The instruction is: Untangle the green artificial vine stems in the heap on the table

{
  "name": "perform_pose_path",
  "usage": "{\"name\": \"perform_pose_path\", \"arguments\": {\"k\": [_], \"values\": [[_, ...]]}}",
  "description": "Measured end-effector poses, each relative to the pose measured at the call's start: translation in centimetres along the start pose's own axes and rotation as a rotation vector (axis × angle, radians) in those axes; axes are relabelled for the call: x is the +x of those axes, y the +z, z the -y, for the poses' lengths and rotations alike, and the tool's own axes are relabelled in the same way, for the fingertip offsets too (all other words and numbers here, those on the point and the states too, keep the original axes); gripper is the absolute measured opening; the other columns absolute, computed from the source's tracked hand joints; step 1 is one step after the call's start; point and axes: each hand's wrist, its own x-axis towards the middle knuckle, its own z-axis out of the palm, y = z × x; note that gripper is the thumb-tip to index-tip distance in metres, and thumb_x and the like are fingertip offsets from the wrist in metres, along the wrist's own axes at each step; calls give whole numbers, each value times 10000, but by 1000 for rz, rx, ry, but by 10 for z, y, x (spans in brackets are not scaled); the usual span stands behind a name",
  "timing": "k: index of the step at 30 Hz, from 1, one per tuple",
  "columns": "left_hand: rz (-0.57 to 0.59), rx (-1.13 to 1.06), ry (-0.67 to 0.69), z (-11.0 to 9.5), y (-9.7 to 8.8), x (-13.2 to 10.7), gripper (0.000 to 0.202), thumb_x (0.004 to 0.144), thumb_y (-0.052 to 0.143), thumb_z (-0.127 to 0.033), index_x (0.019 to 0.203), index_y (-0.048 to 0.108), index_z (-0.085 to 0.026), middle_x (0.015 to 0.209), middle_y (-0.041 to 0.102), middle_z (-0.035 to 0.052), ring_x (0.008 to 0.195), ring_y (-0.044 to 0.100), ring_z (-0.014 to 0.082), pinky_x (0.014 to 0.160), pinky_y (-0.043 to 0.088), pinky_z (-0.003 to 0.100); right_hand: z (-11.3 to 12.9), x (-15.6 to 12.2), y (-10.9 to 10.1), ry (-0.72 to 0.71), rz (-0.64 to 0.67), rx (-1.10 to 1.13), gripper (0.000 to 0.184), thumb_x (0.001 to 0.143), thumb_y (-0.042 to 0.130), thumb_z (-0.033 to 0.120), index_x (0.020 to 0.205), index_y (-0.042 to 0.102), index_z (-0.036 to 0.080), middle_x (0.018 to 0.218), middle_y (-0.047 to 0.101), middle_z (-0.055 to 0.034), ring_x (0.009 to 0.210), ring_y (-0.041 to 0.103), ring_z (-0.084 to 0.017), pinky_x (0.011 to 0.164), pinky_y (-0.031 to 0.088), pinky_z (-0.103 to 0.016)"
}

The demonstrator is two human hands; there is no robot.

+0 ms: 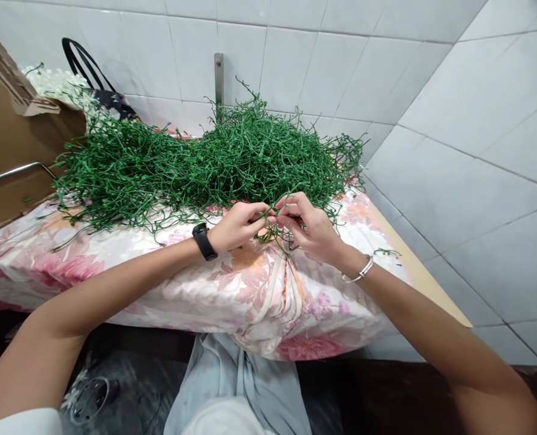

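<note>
A large heap of thin green plastic stems (250, 157) lies across the back of the table. In front of it my left hand (241, 225), with a black band on the wrist, pinches a green stem (271, 212) between thumb and fingers. My right hand (308, 228), with a silver bangle, meets it fingertip to fingertip, its fingers bent and closed on the same green piece. Just which strands each hand grips is partly hidden by the fingers. More loose stems lie under both hands on the flowered cloth (196, 290).
At the left stands an open cardboard box (19, 139) with a metal rod (14, 173) across it. White artificial flowers (62, 84) and a black bag (114, 103) are behind it. Tiled walls (268, 54) bound the table behind and at right. A few stems (387, 252) lie near the right edge.
</note>
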Motion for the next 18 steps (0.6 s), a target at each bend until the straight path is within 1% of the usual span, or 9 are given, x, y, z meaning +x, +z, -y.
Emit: {"name": "perform_pose_path", "arguments": {"k": [2,4,6,9,11,13,15,16,18], "values": [[18,-70,-26,-1,0,1,289,827,464,-316,761,570,-56,501,286,-41,455,220,43,435,165,192,-1,0,1,-9,-7,-3,122,883,413,187,984,375,130,874,568,-35,724,559,-45,668,426,-162],[54,-141,-34,-2,-2,1,308,823,477,-347,725,554,-65,518,313,-33,475,236,45,453,181,194,0,0,1,11,7,42,144,879,419,182,1008,372,137,861,572,-28,757,564,-55,684,428,-171],[86,-236,-33,-2,-4,1,316,823,492,-370,732,547,-73,547,361,-24,497,259,46,475,206,195,2,0,-2,55,34,141,175,876,429,186,1034,365,148,805,572,-14,745,556,-62,669,424,-181],[103,-364,-17,-1,-5,0,305,842,481,-376,761,528,-86,641,447,0,556,329,55,522,261,199,6,2,-7,118,61,358,191,878,437,201,1040,347,156,772,561,-12,728,541,-67,645,414,-188],[67,-322,43,0,-5,0,301,856,468,-376,768,537,-97,689,460,14,622,379,74,579,304,213,8,3,-9,147,72,521,185,877,441,203,1021,337,153,743,539,-10,707,532,-66,626,407,-187],[-16,-192,152,-1,-6,1,285,856,477,-364,770,568,-108,776,463,36,749,422,102,693,344,239,9,5,-11,170,81,667,195,868,460,200,1003,329,148,710,513,-2,674,523,-63,600,401,-182],[-79,-61,249,-3,-7,1,251,852,493,-335,763,589,-121,874,474,53,880,419,127,817,333,267,9,6,-11,185,84,757,220,854,485,201,994,325,144,696,500,3,651,517,-59,589,401,-179],[-79,-27,275,-4,-8,1,234,854,490,-315,757,586,-124,899,488,56,911,413,133,850,320,274,9,6,-12,193,84,775,233,849,495,204,994,324,142,696,500,2,648,518,-58,586,402,-177],[-26,-28,274,-6,-9,1,225,869,463,-286,753,568,-124,871,530,50,886,427,127,833,327,266,9,6,-12,209,84,775,248,843,509,212,993,326,140,697,499,1,649,517,-57,582,398,-173]]}}
